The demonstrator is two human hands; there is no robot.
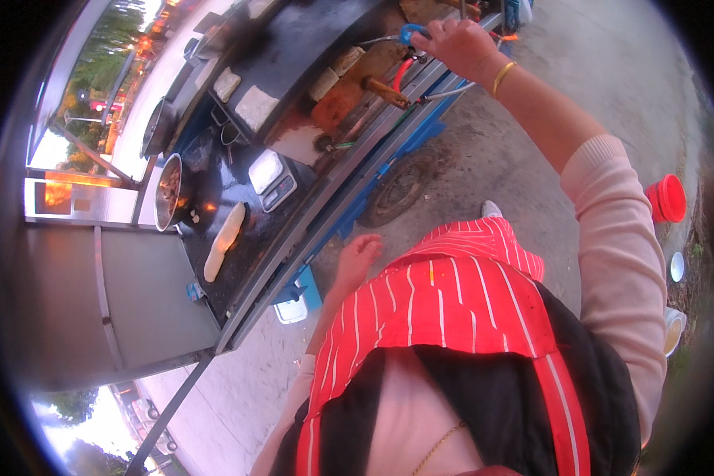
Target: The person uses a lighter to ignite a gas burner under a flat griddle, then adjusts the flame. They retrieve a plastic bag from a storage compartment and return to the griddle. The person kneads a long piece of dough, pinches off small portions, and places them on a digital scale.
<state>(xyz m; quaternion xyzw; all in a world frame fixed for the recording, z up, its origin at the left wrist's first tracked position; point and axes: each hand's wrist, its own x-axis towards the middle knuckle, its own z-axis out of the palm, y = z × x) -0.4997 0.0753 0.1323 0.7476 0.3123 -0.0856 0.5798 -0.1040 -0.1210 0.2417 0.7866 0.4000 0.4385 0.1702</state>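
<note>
My right hand (461,50), with a gold-coloured bracelet at the wrist, is at the upper right by the stall's metal edge. Its fingers close on a blue object (413,34), mostly hidden, beside thin hoses. My left hand (360,256) hangs beside the cart's edge, fingers loosely curled, nothing seen in it. A long piece of dough (224,241) lies on the dark worktop. Near it are a digital scale (272,179) and a metal bowl of brownish filling (168,191). Flat pale pieces of dough (256,108) rest beside the dark griddle (297,44).
A wooden handle (387,92) sticks out over the metal rail (321,205). A red hose (402,74) runs near my right hand. Below the cart is a tyre (401,187). A red bucket (667,199) stands on the ground at the right.
</note>
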